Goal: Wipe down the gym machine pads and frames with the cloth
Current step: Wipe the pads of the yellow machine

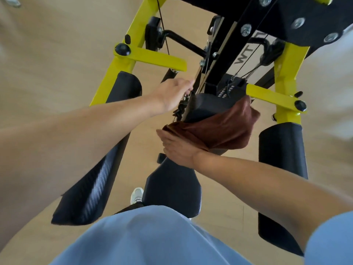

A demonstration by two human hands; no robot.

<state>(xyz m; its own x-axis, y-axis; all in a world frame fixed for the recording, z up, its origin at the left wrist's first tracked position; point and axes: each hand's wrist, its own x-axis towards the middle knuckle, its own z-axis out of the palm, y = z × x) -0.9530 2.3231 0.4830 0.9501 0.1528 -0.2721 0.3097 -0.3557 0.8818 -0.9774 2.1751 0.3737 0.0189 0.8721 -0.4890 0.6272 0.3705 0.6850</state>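
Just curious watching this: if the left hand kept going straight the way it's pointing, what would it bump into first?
The left hand points up and right, toward the machine's middle. Its fingertips already seem to reach the black centre post, so that post would likely be first, though depth is hard to judge here.

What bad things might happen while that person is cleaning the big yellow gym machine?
The left hand reaches in beside the black center post, close to thin cables and bolts, so fingers might get pinched if something shifts. The brown cloth, pressed by the right hand around the black pad, hangs loose near those cables and might snag.
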